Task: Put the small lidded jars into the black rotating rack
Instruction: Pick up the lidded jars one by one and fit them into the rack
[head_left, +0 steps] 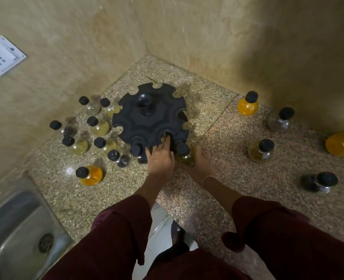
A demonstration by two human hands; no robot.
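One black scalloped round plastic rack (151,116) with a centre knob. Fifteen small round glass jars with black lids (261,153) in all: eight loose on the counter left of the rack, five loose to its right, two at its near edge. Three of the fifteen filled bright orange. Two bare hands: left hand (160,158), right hand (200,163). One steel sink (15,229). One white wall socket plate (2,55).

Speckled granite countertop (217,126) tucked into a corner of beige stone-look walls (86,37), white wall socket plate (2,55) on the left, steel sink (15,229) bottom-left, dim lighting.
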